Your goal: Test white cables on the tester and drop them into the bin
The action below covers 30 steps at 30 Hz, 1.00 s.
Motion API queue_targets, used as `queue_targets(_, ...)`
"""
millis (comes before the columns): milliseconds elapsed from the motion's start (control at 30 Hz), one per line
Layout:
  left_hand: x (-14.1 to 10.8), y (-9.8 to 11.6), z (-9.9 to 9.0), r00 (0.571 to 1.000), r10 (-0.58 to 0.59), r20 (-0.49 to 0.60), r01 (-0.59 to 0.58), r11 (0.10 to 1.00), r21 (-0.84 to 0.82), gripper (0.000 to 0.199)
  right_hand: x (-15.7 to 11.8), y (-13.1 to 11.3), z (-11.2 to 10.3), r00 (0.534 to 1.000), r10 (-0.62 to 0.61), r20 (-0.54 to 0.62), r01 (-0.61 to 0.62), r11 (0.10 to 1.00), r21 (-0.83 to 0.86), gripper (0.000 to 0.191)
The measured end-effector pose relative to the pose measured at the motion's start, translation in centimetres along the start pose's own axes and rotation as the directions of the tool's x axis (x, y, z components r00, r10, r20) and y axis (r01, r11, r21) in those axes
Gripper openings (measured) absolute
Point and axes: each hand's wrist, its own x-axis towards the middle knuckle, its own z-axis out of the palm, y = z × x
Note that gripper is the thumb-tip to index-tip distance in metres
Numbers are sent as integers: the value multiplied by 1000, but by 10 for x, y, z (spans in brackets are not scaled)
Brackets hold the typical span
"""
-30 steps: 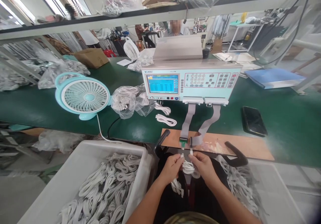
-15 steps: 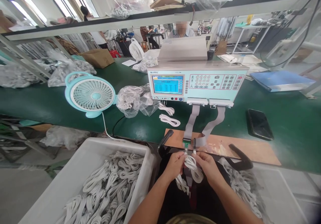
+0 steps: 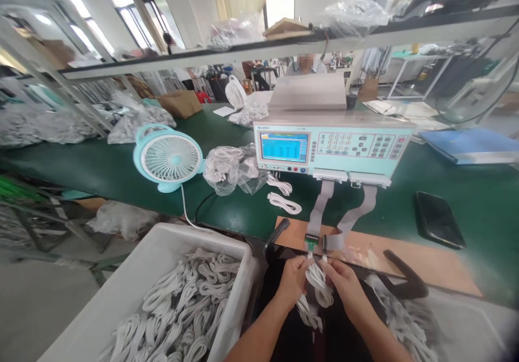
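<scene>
One coiled white cable point(image 3: 319, 286) hung between the left hand point(image 3: 294, 280) and the right hand point(image 3: 344, 280), low before the dark green tabletop point(image 3: 235, 216), and I had both hands closed in a pinch on its ends! The left one sat just below a small green circuit board point(image 3: 311, 245), the right one just below a slim black connector point(image 3: 324, 242); how far the ends were seated, I couldn't tell. A second white bundle point(image 3: 310, 313) dangled beneath the left hand.
</scene>
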Motion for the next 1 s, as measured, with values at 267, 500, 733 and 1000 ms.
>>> queue_targets(267, 16, -1, 10, 987, 153, -47, -158, 978, -133, 51, 12, 18, -2, 998, 5, -61, -2, 999, 53, 43)
queue_targets(500, 18, -3, 15, 984, 167, -63, -176, 964, -200, 52, 18, 35, -1, 997, 42, -70, -29, 984, 174, 39)
queue_targets(733, 24, -10, 12, 972, 215, -97, -229, 958, -172, 52, 15, 29, 7, 997, 32, -64, -17, 973, 230, 42)
queue_targets(1000, -19, -8, 28, 994, 104, -46, -110, 978, -175, 51, -30, -4, -28, 995, -99, 0, 97, 976, -195, 38)
